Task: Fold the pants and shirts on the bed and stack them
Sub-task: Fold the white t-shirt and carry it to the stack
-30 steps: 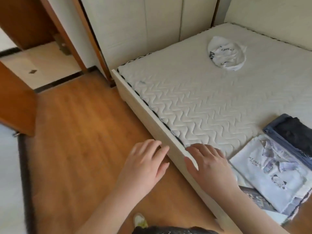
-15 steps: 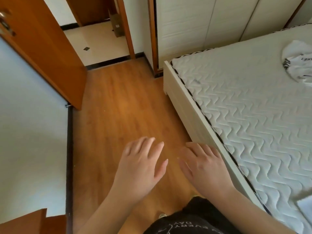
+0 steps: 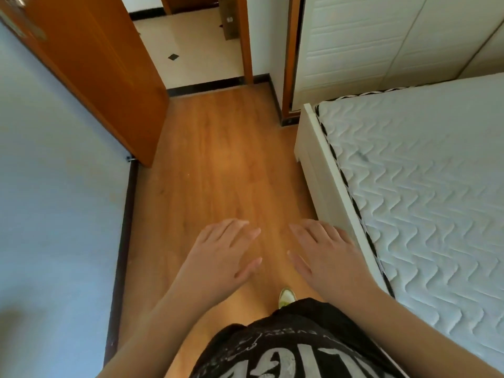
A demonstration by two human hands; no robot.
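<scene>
Both hands are extended palm-down over the wooden floor [image 3: 218, 170]. The left hand [image 3: 221, 255] sits at 7 o'clock of frame center; its fingers [image 3: 237, 227] are straight, spread and hold nothing. The right hand [image 3: 327, 255] sits at 5 o'clock of frame center, just beside the white bed frame [image 3: 313, 159]; its fingers are likewise straight and empty. The bed [image 3: 422, 173], with its quilted zigzag mattress surface, occupies the 3 o'clock area. No pants or shirts lie on the visible part of the mattress. The orange door [image 3: 90, 64] stands open at 10 o'clock. The white wardrobe [image 3: 368, 45] stands at 1 o'clock. The black printed T-shirt [image 3: 286, 347] appears at 6 o'clock, with 1 shoe tip [image 3: 286, 296] above it.
</scene>
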